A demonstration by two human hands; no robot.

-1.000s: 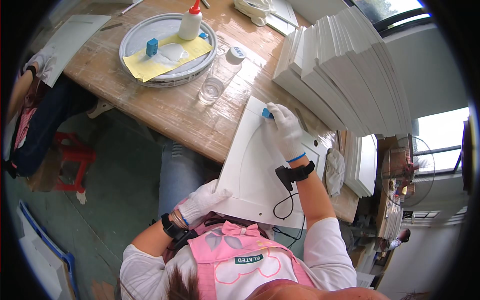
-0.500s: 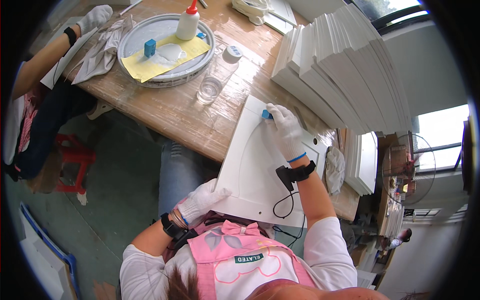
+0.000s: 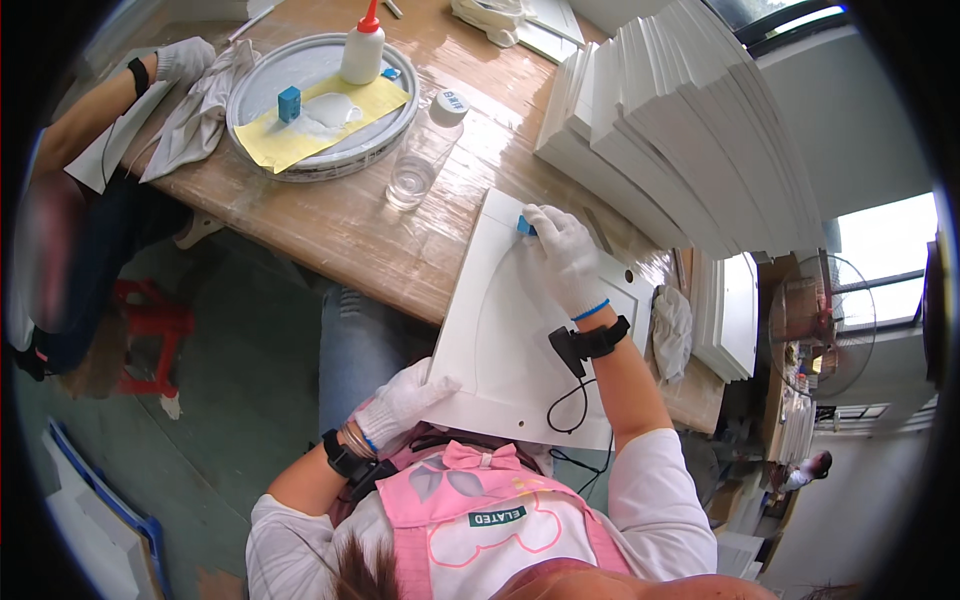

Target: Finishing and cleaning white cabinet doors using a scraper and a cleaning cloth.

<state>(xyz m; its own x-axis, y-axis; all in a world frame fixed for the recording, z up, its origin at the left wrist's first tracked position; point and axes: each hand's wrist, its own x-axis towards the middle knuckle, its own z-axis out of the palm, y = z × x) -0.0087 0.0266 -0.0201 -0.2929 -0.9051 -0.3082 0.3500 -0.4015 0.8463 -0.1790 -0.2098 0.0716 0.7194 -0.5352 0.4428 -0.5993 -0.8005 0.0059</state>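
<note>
A white panel with a curved line across its face and a dark round hole leans from my lap onto the table edge. My left hand, in a white knitted glove, grips the panel's lower left edge, thumb on the face and the other fingers hidden. My right hand, gloved too with a blue cuff, is closed on a small blue block and holds it against the panel's upper part. The block is partly covered by the fingers.
On the table, a round grey lid carries yellow paper with white paste, another blue block and a red-tipped bottle. A clear bottle stands nearby. Stacked white panels rise right. A co-worker's gloved hand is far left.
My right hand has shifted slightly left with the blue block, still on the panel. My left hand keeps its hold. The co-worker's hand at the far left has moved down a little.
</note>
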